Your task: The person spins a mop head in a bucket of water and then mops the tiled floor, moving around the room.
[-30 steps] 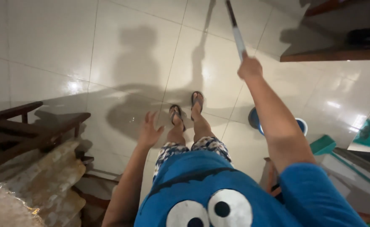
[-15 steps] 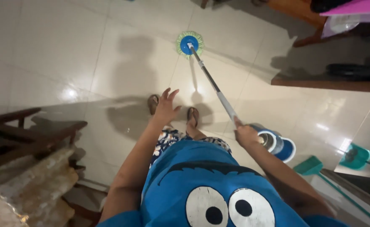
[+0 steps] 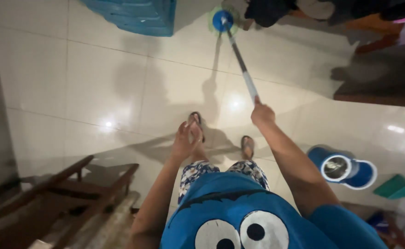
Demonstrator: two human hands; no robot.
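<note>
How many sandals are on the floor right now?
2: left sandal, partly behind the empty left hand; right sandal, below the right hand gripping the mop handle.

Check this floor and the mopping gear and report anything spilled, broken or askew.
Nothing stands out. The right hand grips the mop handle, the mop head lies flat on the tiled floor, and the blue spin bucket stands upright, no spill visible.

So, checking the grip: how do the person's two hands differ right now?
The right hand is closed around the thin metal mop handle; the left hand is open with spread fingers, holding nothing. The right reaches farther forward than the left. Both are bare.
</note>
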